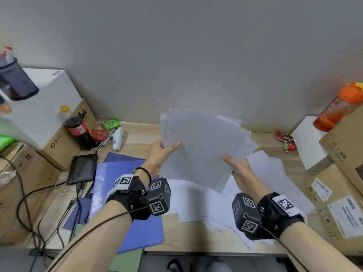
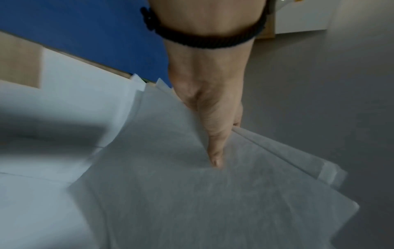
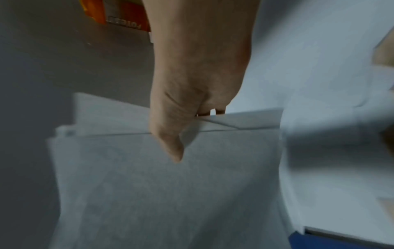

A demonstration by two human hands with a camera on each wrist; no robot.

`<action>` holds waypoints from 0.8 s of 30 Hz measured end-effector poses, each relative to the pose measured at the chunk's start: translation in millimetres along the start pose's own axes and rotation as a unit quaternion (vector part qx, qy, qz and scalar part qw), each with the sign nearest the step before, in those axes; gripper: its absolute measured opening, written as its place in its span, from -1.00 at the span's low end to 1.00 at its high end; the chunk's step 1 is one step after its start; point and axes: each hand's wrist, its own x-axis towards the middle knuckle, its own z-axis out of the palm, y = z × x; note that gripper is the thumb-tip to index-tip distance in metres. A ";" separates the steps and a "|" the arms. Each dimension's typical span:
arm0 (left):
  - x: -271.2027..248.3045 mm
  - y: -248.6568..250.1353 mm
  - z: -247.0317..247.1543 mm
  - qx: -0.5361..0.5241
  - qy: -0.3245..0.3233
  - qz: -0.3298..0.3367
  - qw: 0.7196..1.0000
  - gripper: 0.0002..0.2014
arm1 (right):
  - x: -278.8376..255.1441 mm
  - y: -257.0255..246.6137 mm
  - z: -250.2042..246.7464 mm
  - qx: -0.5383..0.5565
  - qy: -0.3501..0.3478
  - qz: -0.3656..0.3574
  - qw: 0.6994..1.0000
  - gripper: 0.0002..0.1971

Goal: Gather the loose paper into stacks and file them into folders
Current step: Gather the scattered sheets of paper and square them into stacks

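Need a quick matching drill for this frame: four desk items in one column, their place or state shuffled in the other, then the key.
Things:
1. sheaf of paper
2. blue folder
3. orange bottle
4. black tablet

Places or states:
A. on a cardboard box at the right
B. held above the desk by the left hand and right hand
C. flat on the desk, cable plugged in
D. flat on the desk under the left forearm

Pairs: 1-B, 2-D, 3-A, 4-C

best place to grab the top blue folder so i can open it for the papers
Take the blue folder by its right-hand long edge, coming from the right. It lies flat beside the loose sheets, and that edge is bare. Which edge opens cannot be told.
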 end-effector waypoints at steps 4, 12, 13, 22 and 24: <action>-5.8 -14.4 -3.1 -0.010 -0.022 -0.030 0.999 -0.82 | -3.7 22.8 -8.9 -0.066 0.033 0.037 0.997 -0.69; 0.0 -3.9 3.7 0.023 -0.091 0.014 0.996 -0.56 | 18.3 -9.1 -2.6 -0.085 0.044 -0.007 0.995 -0.53; -2.4 -13.3 6.5 0.039 -0.083 0.003 0.996 -0.55 | 16.4 -3.8 0.3 -0.083 0.057 0.008 0.995 -0.58; -6.0 -3.1 21.1 -0.006 -0.031 0.019 0.999 -0.77 | 17.0 4.4 -3.4 -0.092 0.068 0.032 0.993 -0.64; -2.6 8.2 22.9 -0.035 -0.030 0.040 0.998 -0.76 | 22.1 -1.5 -3.2 -0.079 0.069 0.013 0.994 -0.64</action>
